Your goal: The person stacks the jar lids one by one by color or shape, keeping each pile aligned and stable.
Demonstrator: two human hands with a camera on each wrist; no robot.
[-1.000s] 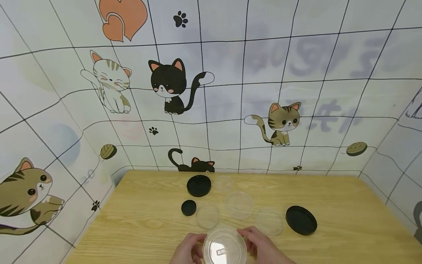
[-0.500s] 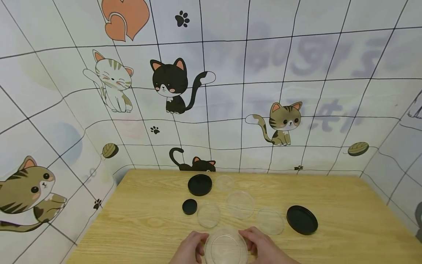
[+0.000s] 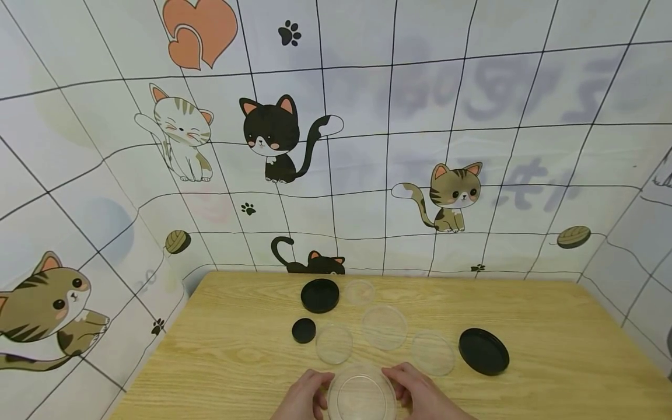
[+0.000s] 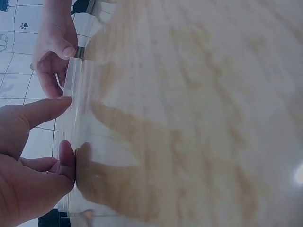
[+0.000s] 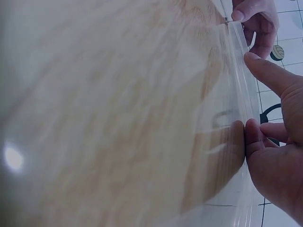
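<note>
A clear round plastic lid [image 3: 362, 399], with a ring moulded inside its rim, is at the near edge of the head view. My left hand [image 3: 304, 398] grips its left side and my right hand [image 3: 420, 396] grips its right side. Seen edge-on in the left wrist view, the lid [image 4: 72, 78] has fingers of the left hand [image 4: 31, 165] at its rim, above the shiny table. Fingertips of the right hand [image 5: 279, 142] meet the lid's edge [image 5: 241, 71] in the right wrist view. The lid's nearest part is cut off in the head view.
On the wooden table [image 3: 236, 350] lie several clear discs, among them a middle disc [image 3: 384, 328] and a right disc [image 3: 433, 353]. Black round lids stand at the back [image 3: 320, 296] and right [image 3: 484, 352], plus a small black lid [image 3: 304, 331]. A cat-print wall [image 3: 357, 175] rises behind.
The lid has gone from tilted, with bright glare and a small mark showing, to flatter without glare. Both hands keep hold of its sides in nearly the same place.
</note>
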